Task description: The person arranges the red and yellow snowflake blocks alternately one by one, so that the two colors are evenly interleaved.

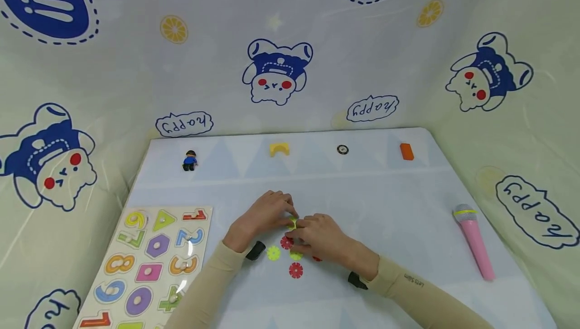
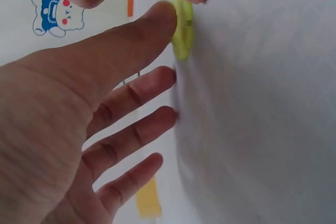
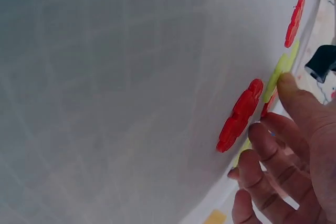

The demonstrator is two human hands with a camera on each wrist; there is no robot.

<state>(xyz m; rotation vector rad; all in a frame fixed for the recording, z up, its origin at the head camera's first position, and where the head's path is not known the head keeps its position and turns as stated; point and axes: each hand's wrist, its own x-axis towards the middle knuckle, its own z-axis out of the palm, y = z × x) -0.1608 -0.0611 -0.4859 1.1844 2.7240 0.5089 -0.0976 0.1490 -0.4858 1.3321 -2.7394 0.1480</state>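
Note:
My left hand (image 1: pixel 267 212) reaches the yellow-green flower-shaped disc (image 2: pixel 184 30) farthest from me and holds it at the thumb tip. The index finger is hidden; the other fingers spread loosely. Beside it, my right hand (image 1: pixel 325 238) hovers low over the group, fingers loosely bent. Its thumb touches another yellow-green disc (image 3: pixel 274 80), near a red disc (image 1: pixel 286 242) at the fingertips. Outside the hands lie a yellow-green disc (image 1: pixel 273 253) at the left and a red disc (image 1: pixel 296 270) at the front. One more red disc (image 1: pixel 317 258) is partly covered by the right hand.
A number-and-shape puzzle board (image 1: pixel 149 271) lies at the left, partly under the left sleeve. A pink toy microphone (image 1: pixel 476 248) lies at the right. Along the back are a toy figure (image 1: pixel 190 160), a yellow arch block (image 1: pixel 279 149), a small black wheel (image 1: pixel 343 150) and an orange block (image 1: pixel 407 151).

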